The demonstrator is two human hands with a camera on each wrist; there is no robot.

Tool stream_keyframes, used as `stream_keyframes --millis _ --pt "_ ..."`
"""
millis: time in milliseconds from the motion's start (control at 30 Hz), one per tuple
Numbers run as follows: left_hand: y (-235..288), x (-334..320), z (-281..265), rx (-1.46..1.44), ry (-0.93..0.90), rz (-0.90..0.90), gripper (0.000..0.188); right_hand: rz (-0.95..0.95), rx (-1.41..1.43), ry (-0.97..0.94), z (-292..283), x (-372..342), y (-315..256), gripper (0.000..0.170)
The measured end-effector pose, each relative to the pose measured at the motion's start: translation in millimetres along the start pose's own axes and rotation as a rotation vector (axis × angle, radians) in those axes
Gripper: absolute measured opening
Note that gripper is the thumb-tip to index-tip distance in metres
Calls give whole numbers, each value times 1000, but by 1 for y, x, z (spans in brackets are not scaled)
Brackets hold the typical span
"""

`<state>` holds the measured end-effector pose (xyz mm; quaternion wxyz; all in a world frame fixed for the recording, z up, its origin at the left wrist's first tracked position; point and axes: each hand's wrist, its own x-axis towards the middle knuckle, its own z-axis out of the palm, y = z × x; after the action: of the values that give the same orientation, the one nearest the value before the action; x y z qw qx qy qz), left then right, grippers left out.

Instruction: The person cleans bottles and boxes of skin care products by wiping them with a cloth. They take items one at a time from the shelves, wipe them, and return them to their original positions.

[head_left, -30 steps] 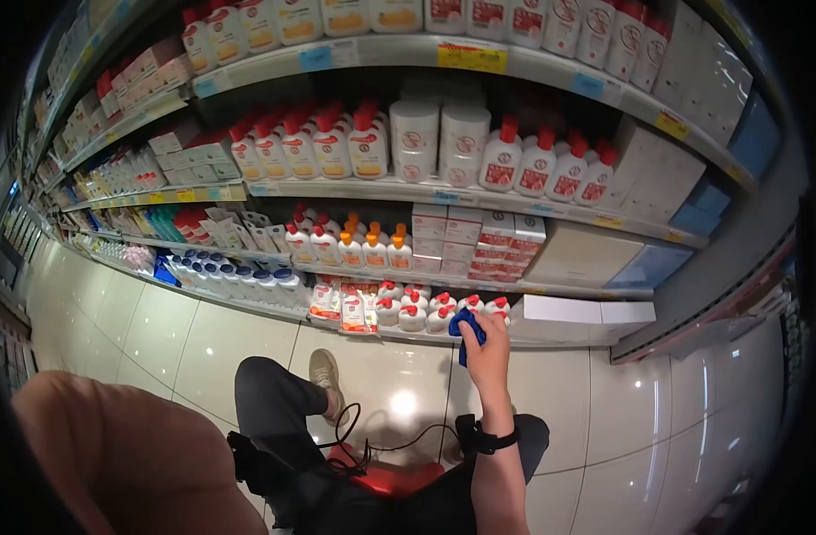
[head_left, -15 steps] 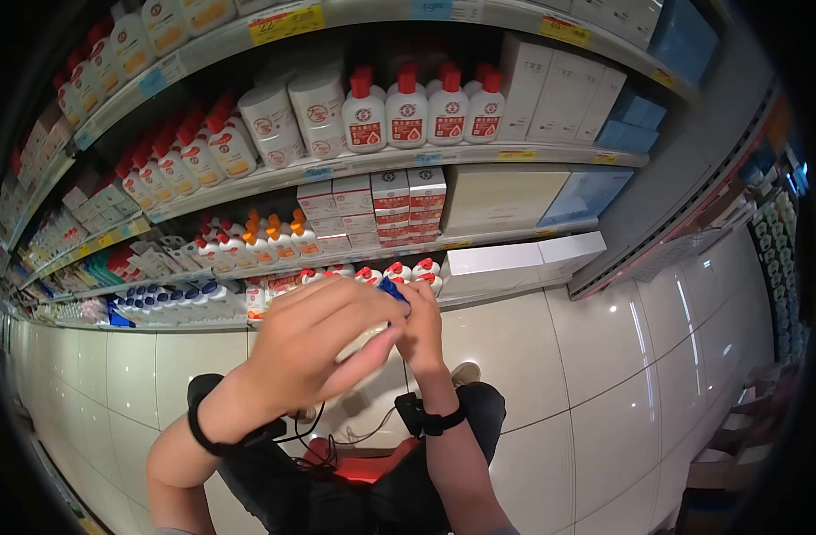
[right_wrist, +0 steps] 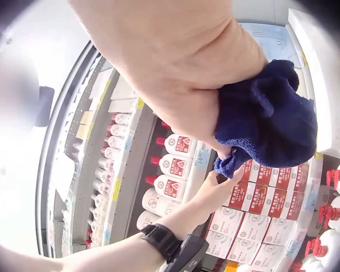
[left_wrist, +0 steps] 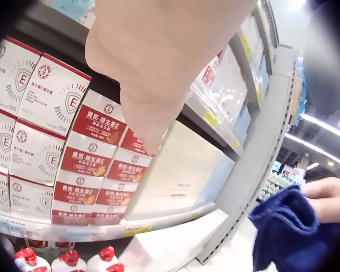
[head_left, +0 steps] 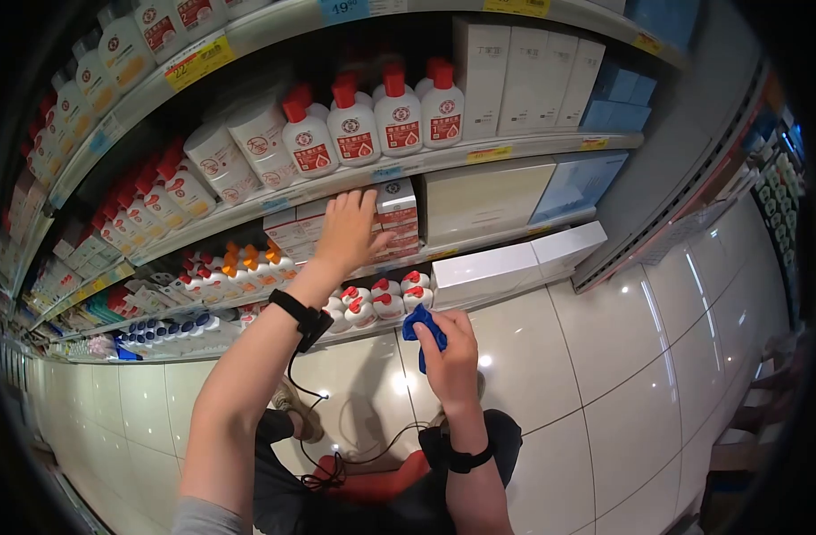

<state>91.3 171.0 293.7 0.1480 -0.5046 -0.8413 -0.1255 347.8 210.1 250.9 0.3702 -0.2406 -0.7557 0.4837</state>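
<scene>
In the head view my left hand (head_left: pixel 345 234) reaches up to the stacked small red-and-white boxes (left_wrist: pixel 93 154). Its fingers lie extended over the top of the stack, just under the shelf edge, with the thumb spread to the right. The left wrist view hides its fingertips behind the palm. My right hand (head_left: pixel 453 361) grips a dark blue cloth (head_left: pixel 423 328), held low in front of the bottom shelf. Bunched folds of the cloth stick out past the thumb in the right wrist view.
Red-capped bottles (head_left: pixel 352 127) line the shelf above the boxes. Pump bottles (head_left: pixel 388 303) and a long white box (head_left: pixel 488 272) stand on the bottom shelf. Right of the stack sits a large cream box (head_left: pixel 483 203). A black cable (head_left: pixel 377 459) hangs between the legs.
My left hand came into view from the lower left, passed near the cloth, and moved up to the boxes. My right hand keeps holding the cloth. The head view has shifted right.
</scene>
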Motion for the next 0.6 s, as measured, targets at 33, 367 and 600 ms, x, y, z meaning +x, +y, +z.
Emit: stream_keyframes --millis 33,367,600 --pt "-3 12 -1 51 -167 -86 73 3 1 2 -2 -1 1 24" --pt "-28 47 27 30 -245 11 92 150 -30 -67 -8 -4 -3 26" --pt "-29 52 24 41 -298 57 96 140 -36 -85 -9 -4 -8 27"
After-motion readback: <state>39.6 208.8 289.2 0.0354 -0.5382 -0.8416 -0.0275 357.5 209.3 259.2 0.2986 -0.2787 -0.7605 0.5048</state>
